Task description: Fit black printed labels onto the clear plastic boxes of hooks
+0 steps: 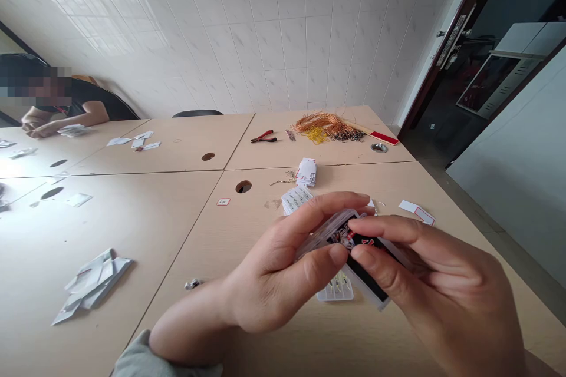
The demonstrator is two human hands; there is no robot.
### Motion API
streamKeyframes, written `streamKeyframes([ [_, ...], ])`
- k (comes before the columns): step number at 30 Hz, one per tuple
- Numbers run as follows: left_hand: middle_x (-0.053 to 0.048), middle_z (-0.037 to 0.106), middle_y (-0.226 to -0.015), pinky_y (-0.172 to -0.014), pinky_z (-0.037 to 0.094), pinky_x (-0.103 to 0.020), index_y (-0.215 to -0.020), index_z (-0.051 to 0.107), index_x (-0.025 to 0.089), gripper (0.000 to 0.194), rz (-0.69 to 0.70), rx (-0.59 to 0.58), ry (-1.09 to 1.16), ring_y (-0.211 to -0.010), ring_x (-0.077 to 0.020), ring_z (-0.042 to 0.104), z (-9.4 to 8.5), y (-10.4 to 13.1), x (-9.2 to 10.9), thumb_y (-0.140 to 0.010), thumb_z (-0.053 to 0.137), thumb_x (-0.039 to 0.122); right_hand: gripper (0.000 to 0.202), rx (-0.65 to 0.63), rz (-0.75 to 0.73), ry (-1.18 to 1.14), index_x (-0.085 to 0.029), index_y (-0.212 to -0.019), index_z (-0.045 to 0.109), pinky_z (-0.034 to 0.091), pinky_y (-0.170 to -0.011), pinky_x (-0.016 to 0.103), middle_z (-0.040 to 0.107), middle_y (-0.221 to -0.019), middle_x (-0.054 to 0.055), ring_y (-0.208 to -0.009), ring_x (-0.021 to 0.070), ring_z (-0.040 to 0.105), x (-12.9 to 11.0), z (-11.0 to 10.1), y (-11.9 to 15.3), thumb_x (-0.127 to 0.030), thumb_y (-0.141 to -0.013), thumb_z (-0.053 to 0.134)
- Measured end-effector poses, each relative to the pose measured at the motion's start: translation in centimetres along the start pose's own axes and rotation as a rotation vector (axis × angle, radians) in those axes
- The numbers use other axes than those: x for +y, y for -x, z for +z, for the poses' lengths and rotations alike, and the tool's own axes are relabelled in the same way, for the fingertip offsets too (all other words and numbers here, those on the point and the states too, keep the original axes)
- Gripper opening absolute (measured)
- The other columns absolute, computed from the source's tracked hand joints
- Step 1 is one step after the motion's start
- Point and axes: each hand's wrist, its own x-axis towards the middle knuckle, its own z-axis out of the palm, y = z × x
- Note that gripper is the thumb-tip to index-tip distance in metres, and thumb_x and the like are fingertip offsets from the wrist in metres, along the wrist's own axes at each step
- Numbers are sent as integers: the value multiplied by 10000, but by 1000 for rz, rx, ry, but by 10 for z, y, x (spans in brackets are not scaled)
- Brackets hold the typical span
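Small packet [360, 253] — black and red print, clear sleeve — held above the table [274, 341]; left hand [283, 271] pinches its near edge; right hand [442, 283] pinches its top; pliers [264, 138] at 12 o'clock, far.

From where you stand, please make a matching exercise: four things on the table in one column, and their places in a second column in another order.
Things:
1. pliers
2. wire bundle
3. small packet
4. paper pile

Places:
A. held between both hands, the left hand and the right hand
B. near left part of the table
C. far edge, by the wall, right of the red handles
D. far side, left of the orange strands

Pairs: 1-D, 2-C, 3-A, 4-B
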Motion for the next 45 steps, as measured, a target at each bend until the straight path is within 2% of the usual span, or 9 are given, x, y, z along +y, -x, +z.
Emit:
streamKeyframes([
  [9,-8,636,-1338,-993,504,-258,-1399,561,360,399,-11,1,-7,-1216,-184,602,2,2,-1,-1014,564,256,104,1,6,-1,-344,-940,762,559,-620,49,799,-820,-124,-653,37,734,0,0,-1,-279,-860,759],
  [21,-48,673,-1289,-966,527,-310,-1369,594,313,375,-8,61,9,-1160,-223,628,8,3,1,-1002,567,240,85,-3,10,22,-306,-933,789,636,-614,189,810,-819,-38,-658,139,761,0,0,-1,-328,-860,752],
  [27,-33,672,-1276,-948,520,-283,-1363,598,329,366,-19,60,14,-1138,-205,633,9,2,2,-1008,561,244,89,6,-6,12,-330,-945,775,609,-628,127,808,-835,-74,-669,96,755,1,-1,-1,-307,-861,760],
  [38,-37,667,-1277,-959,536,-298,-1364,595,334,370,-1,41,-13,-1142,-213,630,5,1,2,-1009,556,238,80,8,-10,29,-324,-930,782,630,-644,160,810,-824,-61,-666,117,760,-1,0,-2,-312,-853,764],
  [45,-47,674,-1260,-954,544,-306,-1358,598,324,361,-9,40,-10,-1117,-214,643,5,1,4,-1008,558,245,87,0,-6,28,-331,-937,774,609,-620,126,811,-842,-74,-679,101,761,-1,-1,-2,-296,-859,757],
])
